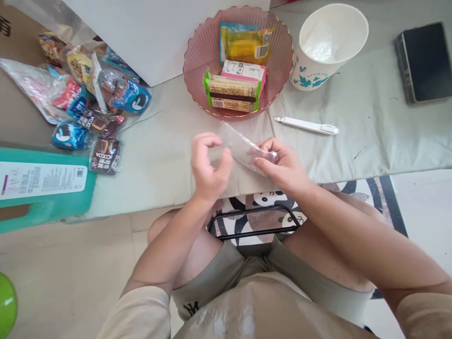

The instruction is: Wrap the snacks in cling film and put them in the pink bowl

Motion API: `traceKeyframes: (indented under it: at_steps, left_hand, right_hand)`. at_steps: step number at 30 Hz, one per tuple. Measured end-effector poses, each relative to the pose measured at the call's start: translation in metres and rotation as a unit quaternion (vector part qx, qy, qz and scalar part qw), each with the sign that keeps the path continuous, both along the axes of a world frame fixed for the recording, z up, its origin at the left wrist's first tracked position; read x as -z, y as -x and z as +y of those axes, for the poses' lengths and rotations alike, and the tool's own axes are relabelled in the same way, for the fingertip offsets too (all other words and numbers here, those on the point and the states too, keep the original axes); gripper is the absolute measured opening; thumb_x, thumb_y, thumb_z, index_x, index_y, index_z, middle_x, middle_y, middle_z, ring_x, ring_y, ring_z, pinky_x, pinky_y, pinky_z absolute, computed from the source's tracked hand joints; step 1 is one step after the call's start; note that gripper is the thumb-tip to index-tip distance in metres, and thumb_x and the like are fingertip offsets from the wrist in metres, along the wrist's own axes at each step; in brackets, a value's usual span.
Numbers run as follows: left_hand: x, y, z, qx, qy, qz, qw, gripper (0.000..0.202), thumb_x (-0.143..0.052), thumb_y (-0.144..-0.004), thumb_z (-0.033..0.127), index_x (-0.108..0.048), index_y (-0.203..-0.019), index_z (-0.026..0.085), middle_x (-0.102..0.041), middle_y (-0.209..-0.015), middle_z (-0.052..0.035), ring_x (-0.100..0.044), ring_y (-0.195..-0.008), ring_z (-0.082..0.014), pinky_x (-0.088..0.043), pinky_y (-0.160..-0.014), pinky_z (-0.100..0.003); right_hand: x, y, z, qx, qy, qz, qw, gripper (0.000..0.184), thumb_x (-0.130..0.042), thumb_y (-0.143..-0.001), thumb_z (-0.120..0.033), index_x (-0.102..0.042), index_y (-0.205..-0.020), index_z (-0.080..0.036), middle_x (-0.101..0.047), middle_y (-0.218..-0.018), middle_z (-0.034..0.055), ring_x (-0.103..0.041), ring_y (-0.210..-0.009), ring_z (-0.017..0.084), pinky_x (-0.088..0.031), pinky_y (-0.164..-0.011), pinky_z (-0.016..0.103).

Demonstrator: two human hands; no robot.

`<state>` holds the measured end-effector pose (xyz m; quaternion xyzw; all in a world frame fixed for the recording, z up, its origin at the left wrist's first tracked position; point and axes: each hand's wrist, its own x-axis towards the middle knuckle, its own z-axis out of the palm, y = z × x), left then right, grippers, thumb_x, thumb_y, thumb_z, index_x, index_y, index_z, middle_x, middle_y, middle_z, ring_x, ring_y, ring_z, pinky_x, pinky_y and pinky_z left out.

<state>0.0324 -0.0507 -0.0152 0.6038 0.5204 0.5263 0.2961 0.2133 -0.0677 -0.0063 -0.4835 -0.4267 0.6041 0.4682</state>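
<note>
On the near side of one pink bowl (197, 61) with four packets (245, 46), the right hand (284, 167) pinched one clear wrapper (243, 149), the left hand (209, 165) curved open beside it, and one paper cup (318, 70) stood right of the bowl.

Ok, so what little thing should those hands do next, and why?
Perhaps the right hand should drop the clear plastic wrapper into the paper cup. The wrapper looks empty, the left hand is open beside it, and the cup, standing off to the right, seems to hold crinkled clear plastic too.
</note>
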Motion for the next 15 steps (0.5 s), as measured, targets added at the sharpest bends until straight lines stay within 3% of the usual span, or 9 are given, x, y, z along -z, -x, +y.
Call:
traceKeyframes:
  at_steps: [3,7,11,15]
  left_hand:
    - [0.001,-0.011,-0.009,0.121,0.103,-0.072,0.985,0.043,-0.065,-0.092,0.057,-0.06,-0.12,0.025,-0.064,-0.135,-0.0103,-0.059,-0.132,-0.0257,-0.046,-0.115,-0.039]
    - [0.005,-0.017,-0.009,0.211,0.213,-0.214,0.93,0.059,-0.073,-0.086,0.063,-0.06,-0.132,0.028,-0.065,-0.146,-0.0097,-0.065,-0.13,-0.0253,-0.054,-0.108,-0.037]
    - [0.005,-0.015,-0.004,0.193,0.255,-0.244,0.915,0.052,-0.076,-0.086,0.058,-0.067,-0.126,0.026,-0.075,-0.132,-0.0083,-0.07,-0.123,-0.0243,-0.056,-0.106,-0.037]
    - [0.001,-0.014,0.002,0.166,0.292,-0.273,0.901,0.046,-0.069,-0.089,0.059,-0.073,-0.117,0.023,-0.077,-0.128,-0.0071,-0.072,-0.122,-0.0261,-0.058,-0.106,-0.04]
  right_hand:
    - [0.001,0.005,-0.005,-0.054,-0.025,0.029,0.998,0.032,-0.077,-0.079,-0.04,-0.05,-0.078,-0.023,-0.069,-0.098,0.0017,-0.057,-0.08,0.013,-0.046,-0.073,0.031]
    - [0.005,0.01,-0.009,-0.106,-0.05,0.084,0.99,0.035,-0.077,-0.084,-0.049,-0.052,-0.083,-0.024,-0.064,-0.092,-0.0001,-0.056,-0.08,0.014,-0.048,-0.074,0.031]
    - [0.004,0.01,-0.006,-0.065,-0.029,0.08,0.994,0.038,-0.079,-0.082,-0.054,-0.059,-0.097,-0.026,-0.063,-0.091,-0.0002,-0.059,-0.081,0.014,-0.052,-0.079,0.031]
    - [0.002,0.006,-0.001,-0.007,-0.024,0.015,1.0,0.04,-0.083,-0.077,-0.052,-0.059,-0.094,-0.025,-0.066,-0.09,0.0015,-0.064,-0.087,0.017,-0.055,-0.085,0.035]
